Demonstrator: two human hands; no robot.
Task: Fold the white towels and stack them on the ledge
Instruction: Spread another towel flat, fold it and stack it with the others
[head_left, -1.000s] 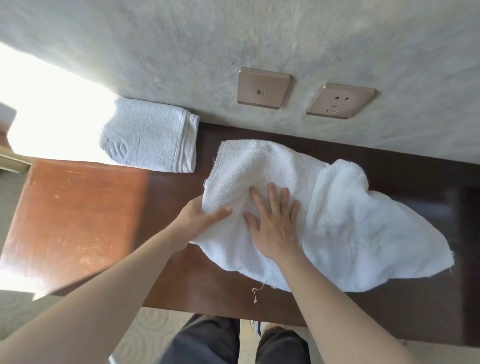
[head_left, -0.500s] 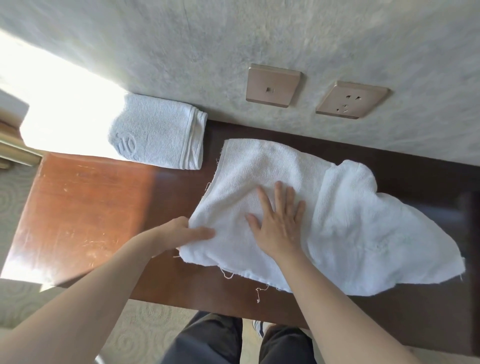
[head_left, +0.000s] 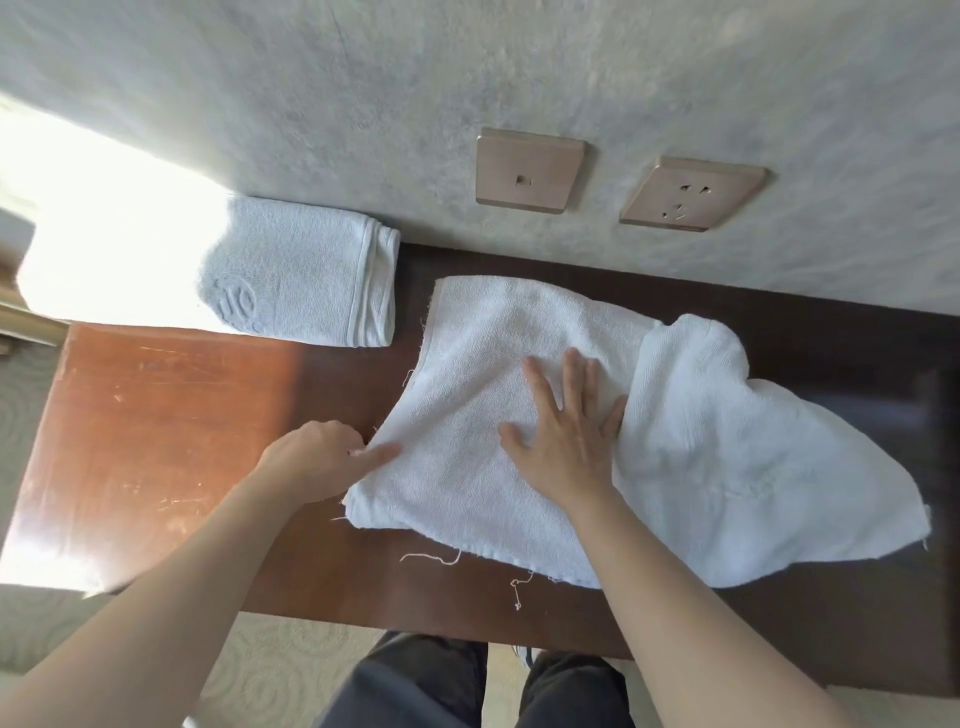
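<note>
Head view looks down on a dark wooden bench (head_left: 156, 441) set against a pale textured wall (head_left: 467, 78); an unfolded white towel (head_left: 701, 467) lies spread and rumpled across the bench's right half, frayed threads trailing from its near edge; the right hand (head_left: 566, 441) lies flat on the towel's middle, fingers straight and spread, palm pressing the cloth down; the left hand (head_left: 317, 462) is at the towel's left edge with fingers curled, thumb on top of the cloth, its grip pinching that edge; a folded white towel (head_left: 306, 291) sits at the bench's far left against the wall, partly in bright sunlight, apart from the spread towel; two beige wall plates (head_left: 530, 171) are mounted above.
</note>
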